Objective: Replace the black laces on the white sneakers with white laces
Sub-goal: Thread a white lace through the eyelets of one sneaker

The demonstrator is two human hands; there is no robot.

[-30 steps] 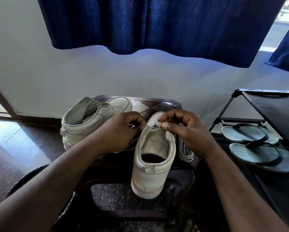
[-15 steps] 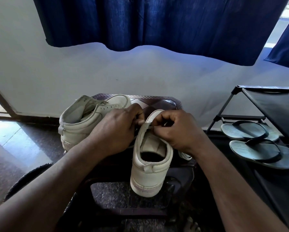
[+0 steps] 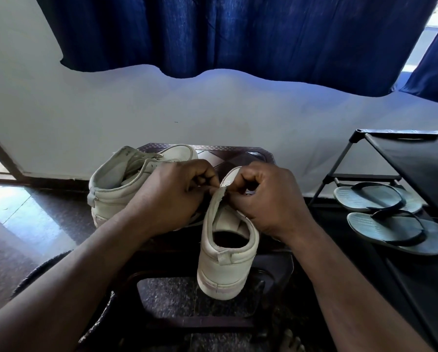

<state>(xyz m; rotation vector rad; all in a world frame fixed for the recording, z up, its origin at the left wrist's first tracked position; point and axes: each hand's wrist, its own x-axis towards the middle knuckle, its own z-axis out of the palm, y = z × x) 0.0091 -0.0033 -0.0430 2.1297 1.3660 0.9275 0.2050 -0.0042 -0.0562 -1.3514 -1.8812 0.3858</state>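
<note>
Slipping of the lace: the tip of the white lace is hidden between the fingers. If the pinch loosens before the tip has passed the hole, I judge it can drop back inside the shoe.
Wrong hole: the holes sit close together on the flap and the knuckles cover most of them, so one may be skipped and the lacing would come out uneven.
Tipping: the near sneaker point(image 3: 225, 260) stands with its heel over the front edge of the dark counter point(image 3: 238, 153). A strong pull toward the person could bring it off.
Left hand point(image 3: 177, 196): it comes from the lower left of the frame. The fingers are curled, and the thumb and forefinger pinch the upper edge of the flap from the outer side.
Right hand point(image 3: 271, 199): it comes from the lower right. The fingers are clenched and their tips pinch the same flap from the inner side. Whether the lace tip is between them, I cannot tell.
Place of the shoes: the near sneaker is in the centre of the frame, toe away from the person. The other sneaker point(image 3: 116, 189) is left of centre, behind the left hand, with no lace visible on it.
Black laces: none in view, so I judge they are already out.
Right of the frame: a pair of sandals point(image 3: 390, 224) lies on a rack point(image 3: 403, 158), well apart from the hands.
</note>
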